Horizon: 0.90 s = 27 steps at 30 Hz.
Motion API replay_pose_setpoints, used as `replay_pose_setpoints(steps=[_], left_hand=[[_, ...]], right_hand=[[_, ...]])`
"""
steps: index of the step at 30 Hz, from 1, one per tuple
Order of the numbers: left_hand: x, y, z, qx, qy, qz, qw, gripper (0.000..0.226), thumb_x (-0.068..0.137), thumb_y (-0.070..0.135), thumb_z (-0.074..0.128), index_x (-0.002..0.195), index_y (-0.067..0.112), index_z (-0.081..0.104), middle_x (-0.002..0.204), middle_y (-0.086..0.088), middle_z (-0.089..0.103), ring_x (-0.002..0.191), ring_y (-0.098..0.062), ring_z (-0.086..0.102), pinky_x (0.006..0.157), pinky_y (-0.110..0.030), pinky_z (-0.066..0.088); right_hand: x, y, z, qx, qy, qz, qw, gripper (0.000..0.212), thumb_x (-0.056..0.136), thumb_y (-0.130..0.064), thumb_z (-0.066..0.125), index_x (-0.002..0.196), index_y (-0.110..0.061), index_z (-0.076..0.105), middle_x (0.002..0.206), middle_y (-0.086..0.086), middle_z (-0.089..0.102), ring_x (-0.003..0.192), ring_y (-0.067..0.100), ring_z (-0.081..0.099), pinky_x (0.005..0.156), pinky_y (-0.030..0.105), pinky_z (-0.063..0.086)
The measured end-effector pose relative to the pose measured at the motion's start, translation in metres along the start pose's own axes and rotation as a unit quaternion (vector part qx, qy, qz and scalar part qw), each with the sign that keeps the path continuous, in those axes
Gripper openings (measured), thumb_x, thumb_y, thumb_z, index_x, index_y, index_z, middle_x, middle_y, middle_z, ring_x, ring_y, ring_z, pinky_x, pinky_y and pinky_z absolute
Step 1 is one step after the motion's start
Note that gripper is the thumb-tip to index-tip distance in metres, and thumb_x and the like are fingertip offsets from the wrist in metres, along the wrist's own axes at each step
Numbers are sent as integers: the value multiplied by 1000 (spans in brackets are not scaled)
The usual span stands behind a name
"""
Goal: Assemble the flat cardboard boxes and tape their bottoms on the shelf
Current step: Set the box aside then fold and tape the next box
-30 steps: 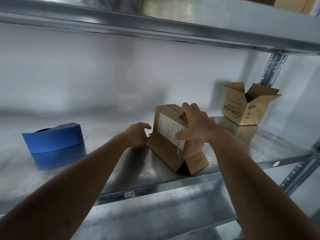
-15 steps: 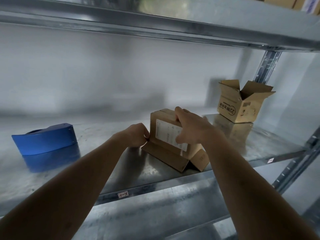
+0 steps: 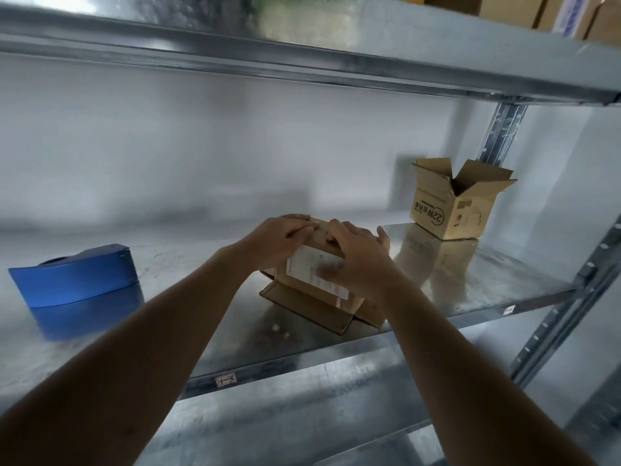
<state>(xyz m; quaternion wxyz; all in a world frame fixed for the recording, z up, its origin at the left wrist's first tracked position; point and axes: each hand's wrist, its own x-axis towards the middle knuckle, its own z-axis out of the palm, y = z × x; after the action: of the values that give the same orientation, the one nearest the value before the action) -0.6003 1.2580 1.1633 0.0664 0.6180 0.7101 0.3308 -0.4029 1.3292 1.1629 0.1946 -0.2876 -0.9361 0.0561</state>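
Observation:
A small brown cardboard box [image 3: 312, 290] with a white label stands in the middle of the metal shelf [image 3: 188, 317], its lower flaps splayed out on the shelf. My left hand [image 3: 279, 243] lies over the box's top left edge, fingers pressing down on the upper flaps. My right hand [image 3: 356, 253] covers the top right and part of the label, fingers curled over the top edge. The top of the box is hidden under both hands. A blue tape dispenser [image 3: 74, 275] sits on the shelf at the left, apart from both hands.
A second cardboard box [image 3: 453, 203] with printed markings stands upright at the back right, its top flaps open. A steel upright [image 3: 497, 132] rises behind it. Another shelf [image 3: 302, 45] runs overhead with boxes [image 3: 537, 11] on it. A lower shelf shows below.
My left hand has risen from the box's left side onto its top. My right hand has shifted over the top edge, and the box stands more squarely.

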Motion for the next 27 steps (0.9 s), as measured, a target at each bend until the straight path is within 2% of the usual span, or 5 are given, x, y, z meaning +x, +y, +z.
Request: replay_pose_setpoints(steps=[6, 12, 16, 19, 27], left_hand=[[-23, -1, -23, 190, 29, 32, 981, 45, 106, 52, 39, 127, 27, 71, 104, 1, 54, 91, -15, 58, 74, -27, 49], [-46, -4, -49, 268, 54, 9, 962, 45, 106, 54, 42, 93, 24, 73, 83, 1, 44, 70, -12, 52, 58, -25, 33], [-54, -20, -59, 291, 44, -17, 955, 55, 104, 64, 30, 96, 33, 75, 95, 7, 53, 96, -16, 57, 76, -30, 46], [-60, -26, -54, 232, 29, -29, 972, 47, 108, 54, 34, 119, 32, 74, 148, 2, 51, 142, -24, 39, 114, -42, 38], [-73, -18, -58, 179, 21, -6, 984, 43, 110, 40, 41, 143, 20, 61, 148, -1, 58, 136, -16, 51, 112, -25, 35]], right_hand=[[9, 1, 19, -3, 85, -17, 996, 47, 90, -43, 74, 129, -29, 52, 136, -5, 55, 127, 20, 52, 107, 39, 44], [24, -27, 27, 51, 72, -87, 992, 45, 94, -61, 61, 120, -24, 55, 123, -8, 58, 109, 14, 52, 94, 31, 45], [31, -47, 44, 8, 79, -69, 994, 57, 104, -61, 20, 131, -28, 58, 132, -2, 59, 125, 22, 53, 110, 43, 43], [36, -52, 52, -44, 76, -36, 995, 58, 106, -59, 20, 140, -30, 57, 146, 2, 55, 139, 28, 46, 122, 52, 31], [28, -57, 52, -46, 104, -35, 993, 45, 108, -52, 39, 137, -24, 59, 140, 1, 62, 134, 28, 53, 120, 49, 37]])
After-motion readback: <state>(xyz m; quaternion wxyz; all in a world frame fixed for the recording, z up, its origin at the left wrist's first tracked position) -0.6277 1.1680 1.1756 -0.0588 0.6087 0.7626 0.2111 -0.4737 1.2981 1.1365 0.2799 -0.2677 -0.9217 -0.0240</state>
